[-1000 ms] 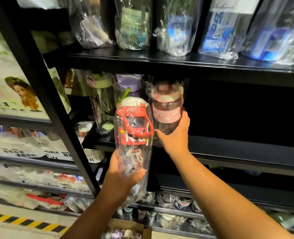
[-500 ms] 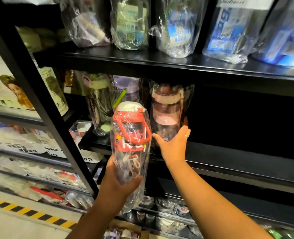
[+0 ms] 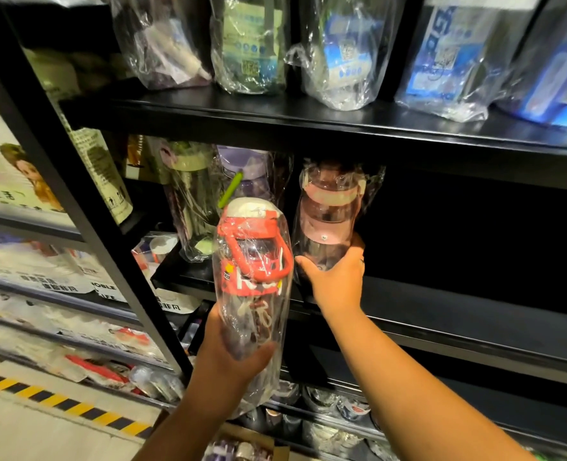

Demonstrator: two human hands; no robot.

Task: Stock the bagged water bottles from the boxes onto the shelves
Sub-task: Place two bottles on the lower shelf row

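At shelf-front [image 3: 458,334], left hand [image 3: 229,357] round red bottle [image 3: 254,261] (right hand [image 3: 335,281] round pink bottle [image 3: 328,214])

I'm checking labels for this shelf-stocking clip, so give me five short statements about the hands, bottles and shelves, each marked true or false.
1. The left hand grips the red-lidded bottle by its lower end. True.
2. The right hand hangs free, holding nothing. False: it grips the base of the pink-lidded bottle at the middle shelf.
3. The red-lidded bottle stands on the middle shelf. False: it is held in the air in front of that shelf.
4. The pink-lidded bottle is unwrapped. False: a clear plastic bag covers it.
5. Bagged goods stand on the upper shelf. True.
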